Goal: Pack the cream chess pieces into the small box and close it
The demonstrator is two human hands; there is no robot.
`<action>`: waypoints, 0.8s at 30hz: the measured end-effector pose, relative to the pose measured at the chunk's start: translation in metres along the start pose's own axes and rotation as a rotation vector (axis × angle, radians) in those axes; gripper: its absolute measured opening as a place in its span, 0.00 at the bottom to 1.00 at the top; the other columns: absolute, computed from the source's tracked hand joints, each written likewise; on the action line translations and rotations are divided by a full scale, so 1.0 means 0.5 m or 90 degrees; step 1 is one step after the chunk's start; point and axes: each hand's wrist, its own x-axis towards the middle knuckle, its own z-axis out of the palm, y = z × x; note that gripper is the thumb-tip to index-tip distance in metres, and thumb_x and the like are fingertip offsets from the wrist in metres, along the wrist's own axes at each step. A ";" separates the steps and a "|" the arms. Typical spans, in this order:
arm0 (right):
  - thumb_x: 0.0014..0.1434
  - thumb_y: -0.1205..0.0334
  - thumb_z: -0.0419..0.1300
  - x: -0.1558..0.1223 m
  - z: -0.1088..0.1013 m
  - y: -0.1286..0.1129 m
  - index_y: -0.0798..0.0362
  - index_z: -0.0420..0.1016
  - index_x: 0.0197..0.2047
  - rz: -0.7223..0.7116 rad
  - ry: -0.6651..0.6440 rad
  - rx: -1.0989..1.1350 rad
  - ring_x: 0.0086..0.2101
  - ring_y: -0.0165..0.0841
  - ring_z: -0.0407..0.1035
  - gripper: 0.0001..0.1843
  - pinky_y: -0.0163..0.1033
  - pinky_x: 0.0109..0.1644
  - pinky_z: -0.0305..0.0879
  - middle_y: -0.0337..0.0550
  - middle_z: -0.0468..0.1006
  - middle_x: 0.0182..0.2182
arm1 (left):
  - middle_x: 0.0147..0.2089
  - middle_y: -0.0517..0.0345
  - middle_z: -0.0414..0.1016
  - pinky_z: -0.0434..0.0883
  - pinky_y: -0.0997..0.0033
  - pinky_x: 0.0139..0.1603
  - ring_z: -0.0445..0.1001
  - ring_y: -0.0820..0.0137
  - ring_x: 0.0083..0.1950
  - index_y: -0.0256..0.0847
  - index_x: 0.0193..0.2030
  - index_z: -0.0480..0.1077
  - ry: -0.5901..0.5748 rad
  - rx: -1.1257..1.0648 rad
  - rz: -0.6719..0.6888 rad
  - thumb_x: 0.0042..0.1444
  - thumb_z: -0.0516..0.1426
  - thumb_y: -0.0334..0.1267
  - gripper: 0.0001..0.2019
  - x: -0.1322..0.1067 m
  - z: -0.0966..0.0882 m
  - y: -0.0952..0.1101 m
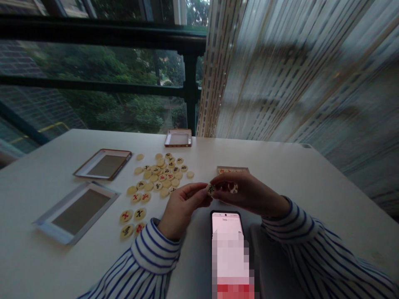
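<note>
A round cream Chinese chess piece (pixel 211 190) with a black character is pinched between both hands, above the table. My left hand (pixel 183 207) is closed, its thumb and fingertips at the piece's left edge. My right hand (pixel 246 191) grips the same piece from the right with curled fingers. Behind and beneath my right hand lies a small box (pixel 246 169) with red-marked pieces in a row; the hand hides most of it. To the left, many loose chess pieces (pixel 162 177) are heaped and scattered, some showing red or black characters, others plain side up.
A lit phone (pixel 229 249) lies on the white table (pixel 280 166) close in front of me, by a dark flat object (pixel 274 261). Shallow box parts stand left, one brown-edged (pixel 129 160) and one pale (pixel 71 238); another (pixel 178 145) sits at the far edge.
</note>
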 end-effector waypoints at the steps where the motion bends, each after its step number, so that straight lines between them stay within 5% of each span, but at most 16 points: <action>1: 0.54 0.62 0.60 0.000 0.001 0.000 0.56 0.73 0.39 -0.005 0.005 -0.016 0.27 0.25 0.65 0.09 0.31 0.29 0.61 0.38 0.73 0.26 | 0.30 0.53 0.78 0.72 0.69 0.35 0.75 0.72 0.29 0.35 0.38 0.73 -0.002 0.001 -0.003 0.43 0.64 0.39 0.15 0.001 -0.001 -0.001; 24: 0.56 0.62 0.57 0.001 -0.008 -0.003 0.54 0.73 0.37 -0.055 -0.053 -0.235 0.31 0.29 0.67 0.07 0.35 0.36 0.60 0.42 0.75 0.29 | 0.32 0.52 0.78 0.72 0.70 0.36 0.75 0.72 0.29 0.34 0.39 0.74 0.001 0.042 -0.024 0.43 0.64 0.40 0.16 0.007 0.002 -0.014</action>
